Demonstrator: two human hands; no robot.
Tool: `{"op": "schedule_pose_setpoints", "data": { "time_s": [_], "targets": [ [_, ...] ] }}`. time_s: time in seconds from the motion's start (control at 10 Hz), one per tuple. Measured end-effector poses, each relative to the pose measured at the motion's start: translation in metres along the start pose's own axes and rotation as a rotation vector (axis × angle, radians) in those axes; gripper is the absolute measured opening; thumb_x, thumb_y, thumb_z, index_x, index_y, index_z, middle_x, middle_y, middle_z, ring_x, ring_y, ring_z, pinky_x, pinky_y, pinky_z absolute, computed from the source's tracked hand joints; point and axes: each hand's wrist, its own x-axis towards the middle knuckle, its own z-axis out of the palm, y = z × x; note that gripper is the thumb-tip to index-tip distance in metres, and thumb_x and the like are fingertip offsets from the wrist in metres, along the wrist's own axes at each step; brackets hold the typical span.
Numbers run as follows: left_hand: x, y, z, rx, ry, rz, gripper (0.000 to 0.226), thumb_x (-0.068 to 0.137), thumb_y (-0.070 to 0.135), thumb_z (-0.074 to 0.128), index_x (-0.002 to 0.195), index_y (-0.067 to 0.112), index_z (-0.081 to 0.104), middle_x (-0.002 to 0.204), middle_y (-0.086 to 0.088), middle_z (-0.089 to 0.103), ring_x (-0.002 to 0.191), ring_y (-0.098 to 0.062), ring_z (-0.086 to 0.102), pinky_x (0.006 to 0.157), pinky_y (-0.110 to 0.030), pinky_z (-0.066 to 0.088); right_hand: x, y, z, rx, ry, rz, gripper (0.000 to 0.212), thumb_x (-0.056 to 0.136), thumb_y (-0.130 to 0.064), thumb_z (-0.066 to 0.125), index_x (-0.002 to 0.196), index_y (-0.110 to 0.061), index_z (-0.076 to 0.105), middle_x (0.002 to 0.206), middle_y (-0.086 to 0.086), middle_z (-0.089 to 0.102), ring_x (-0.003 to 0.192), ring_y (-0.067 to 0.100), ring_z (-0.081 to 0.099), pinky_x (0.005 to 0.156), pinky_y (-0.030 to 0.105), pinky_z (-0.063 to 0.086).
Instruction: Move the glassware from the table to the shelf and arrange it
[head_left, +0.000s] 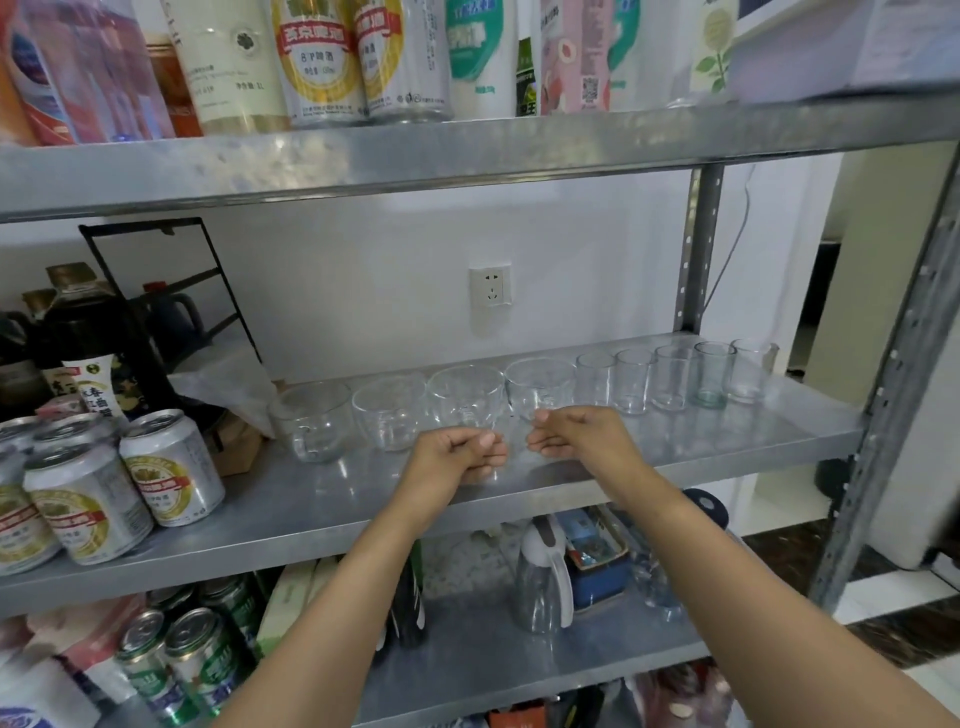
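Note:
Several clear glasses stand in a row on the middle metal shelf (675, 457). On the left are wide glass cups with handles (311, 421), (387, 410); on the right are several small straight tumblers (631, 379), one of them green-tinted (712, 371). My left hand (457, 460) is curled at the front of the third wide cup (465, 397), fingers pinched where its handle sits. My right hand (576, 434) has its fingertips closed at the front of the fourth wide cup (540, 384). Both cups stand on the shelf.
Beer cans (166, 467) and dark sauce bottles (78, 332) fill the shelf's left end, beside a black wire rack (171, 291). The upper shelf edge (467, 156) hangs overhead, loaded with cans and bottles. A steel upright (893, 395) stands at the right. A glass kettle (543, 582) sits below.

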Motion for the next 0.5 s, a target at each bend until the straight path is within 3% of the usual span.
{"op": "schedule_pose_setpoints", "data": {
  "time_s": [0.3, 0.5],
  "targets": [
    [0.009, -0.002, 0.005, -0.003, 0.037, -0.015, 0.014, 0.095, 0.012, 0.057, 0.096, 0.009, 0.071, 0.092, -0.009, 0.077, 0.091, -0.021, 0.073, 0.08, -0.026, 0.058, 0.005, 0.004, -0.003, 0.016, 0.005, -0.012, 0.014, 0.093, -0.011, 0.064, 0.082, -0.008, 0.073, 0.072, 0.007, 0.075, 0.072, 0.018, 0.071, 0.071, 0.023, 0.058],
    [0.0, 0.002, 0.014, 0.078, 0.026, 0.039, 0.014, 0.095, 0.013, 0.059, 0.101, 0.009, 0.071, 0.096, -0.009, 0.076, 0.093, -0.022, 0.072, 0.08, -0.026, 0.058, -0.001, 0.003, -0.005, -0.011, -0.031, -0.041, 0.014, 0.094, -0.013, 0.064, 0.089, -0.004, 0.073, 0.08, 0.013, 0.076, 0.079, 0.023, 0.072, 0.078, 0.029, 0.059]
  ]
}}
